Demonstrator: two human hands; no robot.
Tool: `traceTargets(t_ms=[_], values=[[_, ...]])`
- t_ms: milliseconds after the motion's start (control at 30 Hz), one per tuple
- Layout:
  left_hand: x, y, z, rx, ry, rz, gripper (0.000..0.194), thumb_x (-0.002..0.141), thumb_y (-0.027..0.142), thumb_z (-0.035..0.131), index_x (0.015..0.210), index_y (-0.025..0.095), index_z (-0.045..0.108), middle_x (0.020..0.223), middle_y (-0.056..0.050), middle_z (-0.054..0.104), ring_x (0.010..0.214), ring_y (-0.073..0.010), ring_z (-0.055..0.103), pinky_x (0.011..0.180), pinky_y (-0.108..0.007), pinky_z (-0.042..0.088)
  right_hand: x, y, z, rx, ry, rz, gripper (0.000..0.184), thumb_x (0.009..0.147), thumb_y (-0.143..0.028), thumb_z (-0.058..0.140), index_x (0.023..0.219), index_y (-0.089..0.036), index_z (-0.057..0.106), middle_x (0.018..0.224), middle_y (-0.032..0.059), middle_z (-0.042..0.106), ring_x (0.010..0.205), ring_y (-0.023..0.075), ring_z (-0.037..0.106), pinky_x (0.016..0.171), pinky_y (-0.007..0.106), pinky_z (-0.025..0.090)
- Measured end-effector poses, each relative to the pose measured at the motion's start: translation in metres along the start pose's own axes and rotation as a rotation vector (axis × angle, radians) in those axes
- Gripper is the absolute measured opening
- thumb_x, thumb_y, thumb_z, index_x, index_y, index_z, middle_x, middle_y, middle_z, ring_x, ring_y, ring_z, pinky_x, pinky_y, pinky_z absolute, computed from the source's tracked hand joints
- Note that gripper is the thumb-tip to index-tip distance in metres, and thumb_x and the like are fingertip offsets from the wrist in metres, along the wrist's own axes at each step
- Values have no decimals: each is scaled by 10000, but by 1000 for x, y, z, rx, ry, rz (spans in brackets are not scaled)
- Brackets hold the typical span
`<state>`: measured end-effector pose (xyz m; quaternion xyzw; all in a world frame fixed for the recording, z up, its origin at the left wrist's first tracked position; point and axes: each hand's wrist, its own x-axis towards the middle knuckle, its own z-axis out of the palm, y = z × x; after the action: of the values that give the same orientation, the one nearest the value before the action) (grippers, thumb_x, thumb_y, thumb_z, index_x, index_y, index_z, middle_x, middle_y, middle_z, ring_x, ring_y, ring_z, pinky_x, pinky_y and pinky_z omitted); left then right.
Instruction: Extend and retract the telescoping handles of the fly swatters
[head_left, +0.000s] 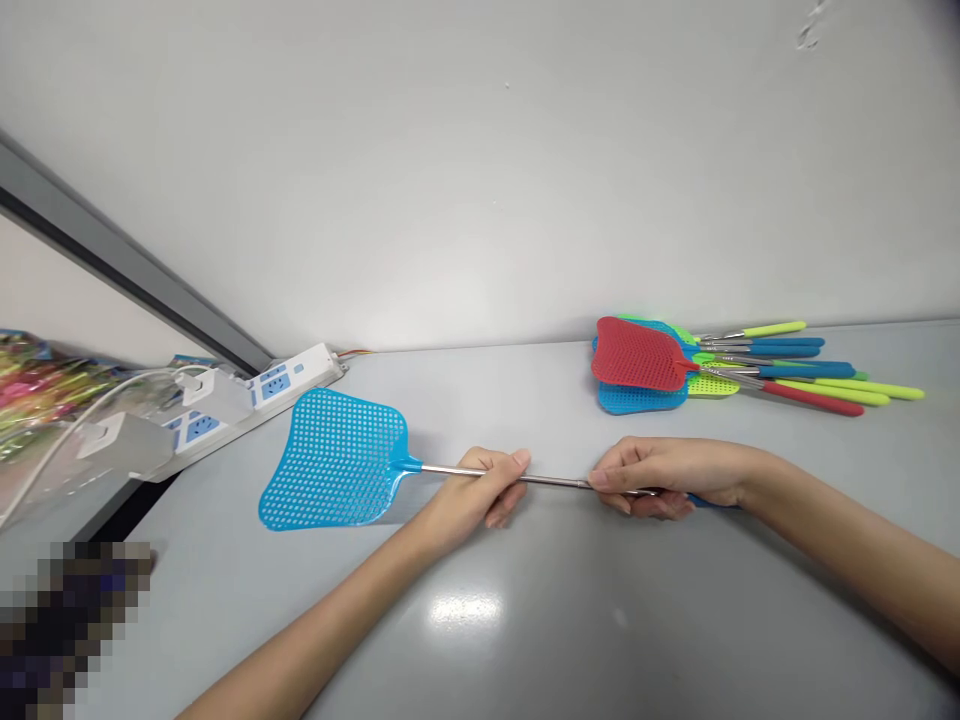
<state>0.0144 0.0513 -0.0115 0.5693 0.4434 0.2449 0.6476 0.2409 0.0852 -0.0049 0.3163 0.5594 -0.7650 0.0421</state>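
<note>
Seeing white power strip (pixel 304 370) bounding grey tabletop (pixel 517 400) at left. Holding blue swatter (pixel 409 465) across the middle, with its mesh head (pixel 336 462) just beside the strip. Clamping left hand (pixel 484 487) on its metal shaft (pixel 555 481); pinching the shaft farther right with right hand (pixel 645 478), apart from the left. Noting open room on tabletop between mesh head and swatter pile (pixel 641 357), lying near wall (pixel 450 200) beyond right hand.

The blue fly swatter (pixel 553 480) extends from left to right across the middle of the scene. Its broad, perforated head (pixel 337 460) is at the left, the thin silver rod (pixel 442 469) slopes slightly nearer toward the right, and the blue handle (pixel 712 503) is partly hidden.
</note>
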Motion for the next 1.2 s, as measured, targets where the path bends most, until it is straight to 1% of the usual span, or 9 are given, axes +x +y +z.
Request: traceTargets(t_ms=[100,167,300,400,467,700,833,1000,1200], values=[[0,0,6,85,64,28,492,798,435,377,396,152,358,329,49,309,360,-57,314,417,-208,247,1,-1,1,-2,6,-6,380,767,-482,436,614,-134,451,442,-67,302,367,24,200,320,173,116],[1,0,10,105,73,44,477,793,431,392,409,150,364,343,51,317,364,-53,308,411,-207,234,2,-1,3,8,0,-13,374,771,-471,434,610,-135,452,441,-66,311,366,24,200,318,173,117],[1,2,25,43,-5,73,414,776,432,422,471,153,396,396,46,356,396,-63,333,427,-211,257,5,-3,11,57,-16,-18,367,768,-469,431,615,-137,458,432,-68,323,355,23,193,312,173,116],[1,3,35,9,-40,93,406,803,420,377,507,148,428,409,42,353,419,-72,346,456,-219,280,6,-5,17,87,-20,-27,341,753,-457,458,645,-135,483,432,-70,324,353,25,202,312,173,118],[1,2,39,-18,-52,107,414,817,412,349,511,146,434,411,38,362,424,-74,347,471,-222,289,6,-6,20,97,-8,-31,347,746,-467,461,661,-133,499,447,-65,333,361,26,212,316,173,122],[1,-3,38,-163,-69,106,406,833,343,316,500,146,437,416,18,418,427,-82,372,468,-227,292,5,-9,27,109,27,-30,385,755,-498,422,667,-133,510,484,-53,331,386,33,223,326,179,129],[1,-3,36,-139,-68,103,394,829,309,324,516,131,483,438,13,436,433,-81,383,474,-228,297,5,-9,27,81,28,-44,378,767,-488,411,701,-134,527,502,-48,345,393,37,240,333,182,152],[1,-3,34,-108,-62,99,392,828,310,332,580,108,557,482,4,461,439,-78,388,476,-224,304,3,-10,26,63,32,-44,379,762,-490,416,731,-130,532,524,-41,361,407,41,264,346,185,168],[1,-3,34,-116,-73,98,369,824,300,340,561,114,520,588,-22,530,456,-73,396,487,-223,314,3,-8,23,70,14,-69,362,781,-461,403,745,-127,538,536,-39,362,409,40,265,357,188,181]])
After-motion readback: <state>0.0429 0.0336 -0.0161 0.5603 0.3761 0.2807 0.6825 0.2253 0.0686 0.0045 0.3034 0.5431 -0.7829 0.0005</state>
